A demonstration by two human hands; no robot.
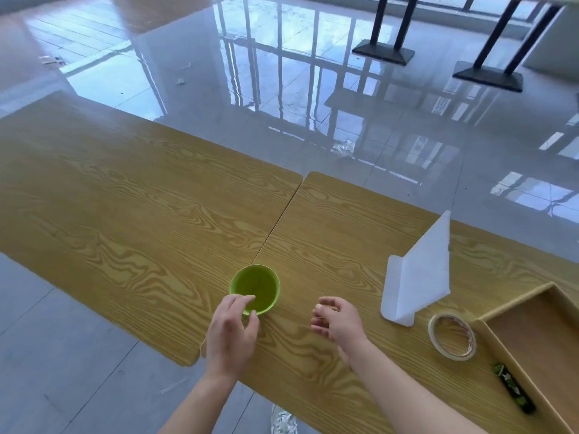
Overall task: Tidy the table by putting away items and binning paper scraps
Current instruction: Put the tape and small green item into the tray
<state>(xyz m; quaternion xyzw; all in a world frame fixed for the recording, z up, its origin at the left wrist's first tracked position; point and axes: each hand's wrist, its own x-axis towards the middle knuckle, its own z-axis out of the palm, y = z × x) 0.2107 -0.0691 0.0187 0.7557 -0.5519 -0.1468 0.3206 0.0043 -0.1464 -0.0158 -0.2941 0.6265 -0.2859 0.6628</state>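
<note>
A glossy tiled floor point(313, 89) fills the far part of the view. Across the middle runs the wood-grain counter point(141, 198), made of two tops butted together at a seam. At its right end sits an open cardboard box point(539, 339), partly cut off by the frame. Near the box's far left corner, a folded white sheet point(419, 270) stands upright on the counter. A roll of tape point(454, 355) lies flat between the sheet's foot and the box, just beside the box's corner.

A green bowl point(255, 285) stands upright at the near end of the seam. The left hand point(232, 330) grasps it, with fingers point(247, 298) hooked over the near rim and the thumb against the outer wall. The right hand point(338, 321) hovers over the counter to the right of the bowl. It is apart from the bowl, its fingers loosely curled and holding nothing that shows.

A small dark green object point(512, 388), too blurred to identify, lies against the box's outer wall. Paper scraps lie on the floor: one point(344, 147) beyond the counter, one point(180, 81) farther off, and one point(283, 421) by the near edge.
</note>
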